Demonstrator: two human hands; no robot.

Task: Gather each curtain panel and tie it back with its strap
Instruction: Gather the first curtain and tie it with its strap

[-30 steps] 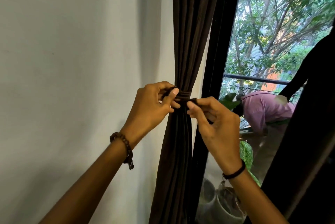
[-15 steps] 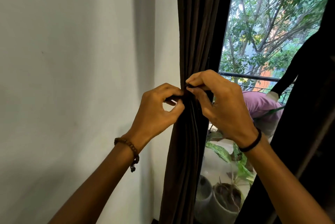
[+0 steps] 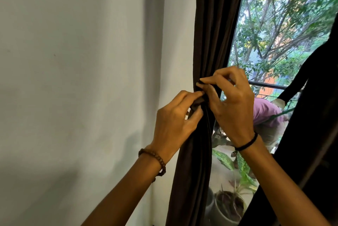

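Observation:
A dark brown curtain panel (image 3: 210, 30) hangs gathered into a narrow bundle beside the window. A matching strap (image 3: 198, 101) runs round its waist. My left hand (image 3: 175, 125) pinches one strap end at the bundle's left side, between thumb and forefinger. My right hand (image 3: 232, 105) reaches over the front of the bundle, its thumb and forefinger pinching the strap a little higher. My fingers hide most of the strap. A second dark panel (image 3: 311, 134) hangs at the far right, narrowed at its waist.
A pale wall (image 3: 82, 79) fills the left half. The window pane (image 3: 274, 33) shows trees, a balcony rail and a person in a pink top (image 3: 265, 114) bending outside. Potted plants (image 3: 230, 205) stand low behind the glass.
My right hand rose from below the strap to above it and over the bundle's front. My left hand kept its pinch at the left side. The view shifted slightly.

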